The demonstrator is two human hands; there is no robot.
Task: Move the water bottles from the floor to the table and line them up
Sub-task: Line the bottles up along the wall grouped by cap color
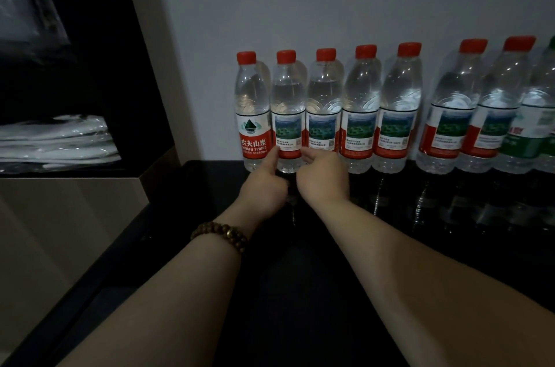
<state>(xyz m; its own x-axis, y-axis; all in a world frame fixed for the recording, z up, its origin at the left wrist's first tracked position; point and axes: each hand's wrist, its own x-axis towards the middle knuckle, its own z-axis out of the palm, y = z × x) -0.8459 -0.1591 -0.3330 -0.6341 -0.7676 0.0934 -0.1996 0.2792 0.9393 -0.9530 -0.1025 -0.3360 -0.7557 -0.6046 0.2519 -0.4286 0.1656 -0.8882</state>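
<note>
Several clear water bottles with red caps stand in a row on the black glossy table, against the white wall. The leftmost bottle shows its red front label. My left hand and my right hand flank the base of the second bottle. Each hand has its fingers curled and a thumb pressed to the bottle's lower side. This bottle stands upright and touches its neighbours. At the far right edge stands a green-labelled bottle, partly cut off.
A dark open niche at the left holds white plastic-wrapped items. Below it a beige cabinet panel borders the table's left edge. A wooden bead bracelet is on my left wrist. There is a small gap in the row between the fifth and sixth bottles.
</note>
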